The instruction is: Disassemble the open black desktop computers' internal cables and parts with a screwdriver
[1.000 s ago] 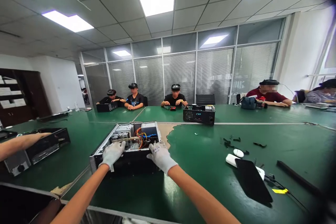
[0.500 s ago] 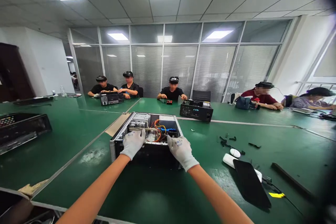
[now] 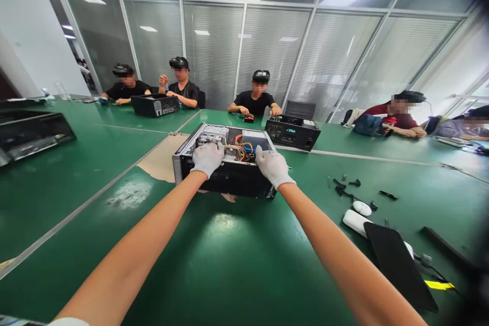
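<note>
A desktop computer case [image 3: 233,181] lies on its side with its upper side open, showing coloured cables [image 3: 241,148], a metal drive bay and a dark box-like part. My left hand [image 3: 208,159], in a white work glove, grips the near rim left of the middle. My right hand [image 3: 272,164], gloved the same way, holds the rim at the near right corner. On both hands the fingers curl over the edge into the case, and their tips are partly hidden. Both arms stretch far forward.
Brown cardboard [image 3: 162,159] lies left of the case. A second black case [image 3: 292,133] stands just behind on the right. Small black parts [image 3: 346,191], a white mouse-shaped object [image 3: 361,208] and a black phone-like slab [image 3: 399,260] lie right. Several co-workers sit across the green table.
The case has slid away from me in both hands, uncovering more cardboard on its left. My view has tilted downward. Across the table, one co-worker has raised a hand holding something red.
</note>
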`<state>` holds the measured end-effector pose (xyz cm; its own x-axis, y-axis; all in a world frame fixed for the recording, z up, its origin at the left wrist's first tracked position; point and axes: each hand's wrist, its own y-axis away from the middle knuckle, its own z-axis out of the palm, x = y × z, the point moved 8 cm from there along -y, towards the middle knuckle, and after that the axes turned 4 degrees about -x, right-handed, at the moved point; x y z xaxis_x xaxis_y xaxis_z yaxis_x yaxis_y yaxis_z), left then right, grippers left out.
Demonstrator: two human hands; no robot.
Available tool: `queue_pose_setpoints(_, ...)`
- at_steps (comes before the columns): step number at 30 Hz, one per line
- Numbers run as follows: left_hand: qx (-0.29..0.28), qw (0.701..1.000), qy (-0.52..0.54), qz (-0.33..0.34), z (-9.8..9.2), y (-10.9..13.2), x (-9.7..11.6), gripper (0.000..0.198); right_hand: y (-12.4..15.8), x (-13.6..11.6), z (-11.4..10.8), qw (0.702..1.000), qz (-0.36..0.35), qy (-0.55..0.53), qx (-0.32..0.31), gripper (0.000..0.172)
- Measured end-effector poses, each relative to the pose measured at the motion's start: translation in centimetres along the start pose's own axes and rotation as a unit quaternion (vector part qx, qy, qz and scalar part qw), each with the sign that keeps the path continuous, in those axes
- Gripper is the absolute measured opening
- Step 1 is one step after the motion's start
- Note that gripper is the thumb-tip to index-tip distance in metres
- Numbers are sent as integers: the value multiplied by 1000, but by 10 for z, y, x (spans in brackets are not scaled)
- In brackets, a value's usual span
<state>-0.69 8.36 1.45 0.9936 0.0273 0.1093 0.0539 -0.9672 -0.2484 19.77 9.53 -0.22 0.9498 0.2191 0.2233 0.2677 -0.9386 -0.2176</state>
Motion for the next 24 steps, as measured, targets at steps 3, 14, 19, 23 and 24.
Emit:
queue_pose_setpoints(3,5,1000,19,10,9,-22,4,50,-28,10,7,999,32,1,15,54)
queue_pose_setpoints(14,5,993,79,-90,40,-117,7,60,-126,49,47,992,66,-74,-85,48)
queue_pose_setpoints(19,1,994,82,-71,49,-142,-2,56,-142,52,55,986,103,-121,-56,52)
queue_pose_setpoints(23,-3,995,75,-71,56,-148,-7,60,-150,57,62,984,120,-127,-45,58)
queue_pose_setpoints(24,-11,994,76,-72,58,-148,-7,60,-151,57,63,984,121,-123,-48,59)
